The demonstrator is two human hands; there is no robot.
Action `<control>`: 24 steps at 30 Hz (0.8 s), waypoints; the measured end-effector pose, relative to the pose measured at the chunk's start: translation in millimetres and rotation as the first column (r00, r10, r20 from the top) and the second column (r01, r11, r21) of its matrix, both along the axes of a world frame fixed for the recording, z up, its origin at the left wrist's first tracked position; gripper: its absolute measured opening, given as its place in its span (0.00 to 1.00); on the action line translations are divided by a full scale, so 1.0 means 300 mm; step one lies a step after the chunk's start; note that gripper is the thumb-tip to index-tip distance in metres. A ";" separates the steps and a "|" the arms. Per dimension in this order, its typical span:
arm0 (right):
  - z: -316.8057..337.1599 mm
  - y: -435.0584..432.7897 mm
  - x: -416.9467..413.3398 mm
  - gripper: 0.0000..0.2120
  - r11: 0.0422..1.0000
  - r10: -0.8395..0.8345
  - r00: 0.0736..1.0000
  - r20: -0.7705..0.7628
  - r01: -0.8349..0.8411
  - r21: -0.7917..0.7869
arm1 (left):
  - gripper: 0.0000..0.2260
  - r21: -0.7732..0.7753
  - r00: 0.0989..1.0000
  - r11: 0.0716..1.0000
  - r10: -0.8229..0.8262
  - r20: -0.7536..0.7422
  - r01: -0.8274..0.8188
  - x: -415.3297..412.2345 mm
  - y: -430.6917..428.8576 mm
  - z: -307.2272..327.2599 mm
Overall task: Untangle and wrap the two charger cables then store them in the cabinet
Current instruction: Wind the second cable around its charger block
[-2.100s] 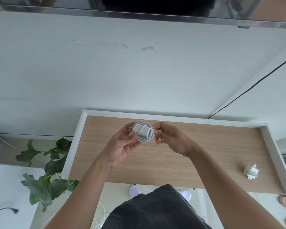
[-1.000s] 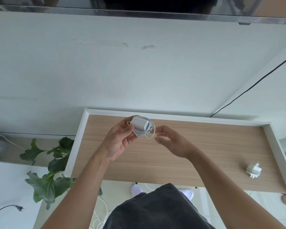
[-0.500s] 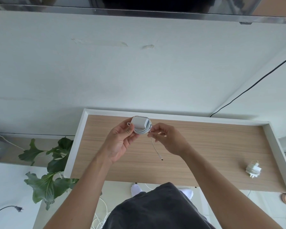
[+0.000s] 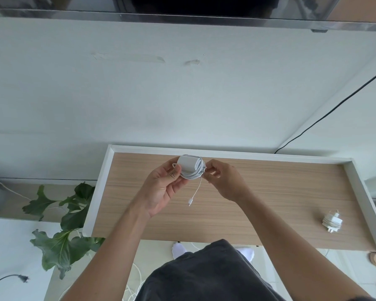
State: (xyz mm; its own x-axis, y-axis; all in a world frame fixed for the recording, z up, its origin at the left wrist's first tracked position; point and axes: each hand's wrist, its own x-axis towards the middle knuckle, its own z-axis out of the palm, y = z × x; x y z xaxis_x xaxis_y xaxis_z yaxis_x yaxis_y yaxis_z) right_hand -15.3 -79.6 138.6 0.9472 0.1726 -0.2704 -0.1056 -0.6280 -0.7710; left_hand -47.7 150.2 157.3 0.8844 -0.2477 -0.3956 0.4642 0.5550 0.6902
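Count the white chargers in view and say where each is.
2. The held charger sits between left hand and right hand above the wooden top; the second charger lies on it, far right. Others may be hidden.

Two seconds ago the cable sat fully wound round the charger, with both hands closed on the bundle. Since then the right hand has let go, spread its fingers beside the bundle, and come back to pinch the cable at the bundle's 3 o'clock edge. A loose tail has dropped out of the windings. Half a second ago it trailed toward 5 o'clock; now it hangs toward 7 o'clock, its connector dangling over the worktop. The left hand has tipped the charger, so the windings show mostly at its 6 o'clock side.
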 end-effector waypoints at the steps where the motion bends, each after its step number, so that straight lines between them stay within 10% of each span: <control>1: 0.000 -0.001 -0.005 0.03 1.000 0.012 1.000 0.003 -0.012 -0.003 | 0.23 0.006 1.000 1.000 0.009 0.004 -0.009 0.003 0.001 -0.005; 24: -0.022 -0.173 -0.140 0.14 0.876 -0.190 0.948 -0.255 0.281 0.392 | 0.16 0.365 0.973 0.908 -0.230 0.027 0.205 0.048 -0.198 -0.164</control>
State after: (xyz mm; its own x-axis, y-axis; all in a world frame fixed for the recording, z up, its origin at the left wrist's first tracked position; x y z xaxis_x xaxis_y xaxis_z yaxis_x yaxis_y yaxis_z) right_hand -57.3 -131.6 131.9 0.9063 0.0911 -0.4127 -0.3913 -0.1880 -0.9009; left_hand -33.3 90.8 108.1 0.8526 -0.2903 -0.4346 0.4903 0.1564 0.8574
